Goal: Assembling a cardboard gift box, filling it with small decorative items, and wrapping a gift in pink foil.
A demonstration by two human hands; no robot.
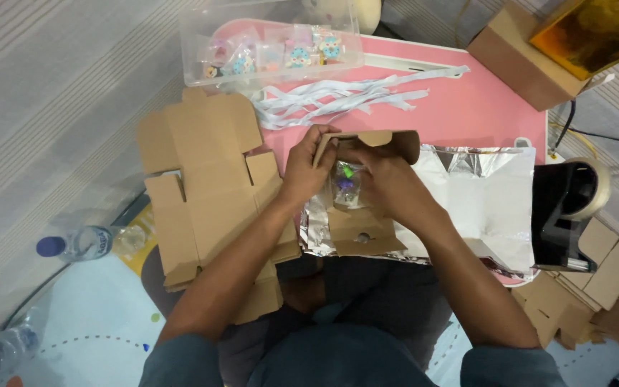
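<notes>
My left hand (302, 168) grips the left side wall of a small brown cardboard box (367, 140) that stands half folded on the pink table (481, 107). The fingers of my right hand (388, 183) rest against the box's inner side and on a small clear packet (346, 183) with green and purple bits inside it. The packet sits inside the box, between my two hands. The box's front flap (363, 233) lies flat toward me, on top of silver foil bags (488, 201).
A stack of flat unfolded cardboard boxes (209, 186) lies at the left. At the back stand a clear plastic bin of small packets (274, 43) and white paper strips (345, 97). A black tape dispenser (564, 208) sits right, more folded boxes (596, 287) below it. Water bottles (80, 244) lie on the floor.
</notes>
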